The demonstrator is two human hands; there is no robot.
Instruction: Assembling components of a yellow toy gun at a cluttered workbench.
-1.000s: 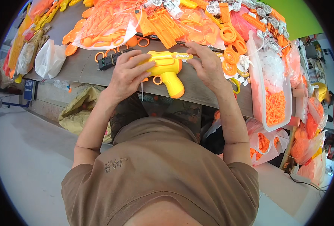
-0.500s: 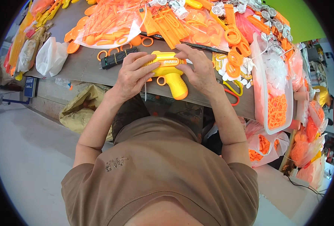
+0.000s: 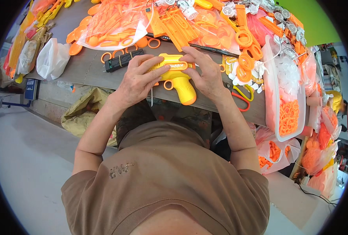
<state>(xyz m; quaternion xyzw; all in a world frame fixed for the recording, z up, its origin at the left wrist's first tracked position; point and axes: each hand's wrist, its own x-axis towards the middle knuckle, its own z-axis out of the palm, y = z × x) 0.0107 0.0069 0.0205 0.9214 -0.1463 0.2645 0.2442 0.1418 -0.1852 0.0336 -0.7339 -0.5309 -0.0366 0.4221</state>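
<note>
The person holds a yellow plastic toy gun with an orange trigger ring [image 3: 176, 76] in both hands at the near edge of the grey worktable [image 3: 85, 68], just above their lap. The left hand [image 3: 136, 78] wraps over the rear and top of the toy's body, its fingers curled down onto the casing, while the right hand [image 3: 205, 72] clasps the front end, fingertips pressed along the upper seam and thumb underneath. Compared with a second ago the toy has turned a little: the stubby yellow grip now points down and toward the person's right, and the long body lies more level under the fingers. The right hand has slid from a looser hold at the muzzle to a firmer pinch along the top, and the left hand has closed more fully over the back. That reads as the two halves of the shell being pressed together, a judgement from the grip only. Just beyond the left hand lies a black ribbed bar [image 3: 123, 60] bound with a band, and around it loose orange plastic rings [image 3: 107, 57]. Further right a white tray of small orange parts [image 3: 287, 113] sits on the table, and clear bags of orange pieces [image 3: 115, 27] fill the far side.
</note>
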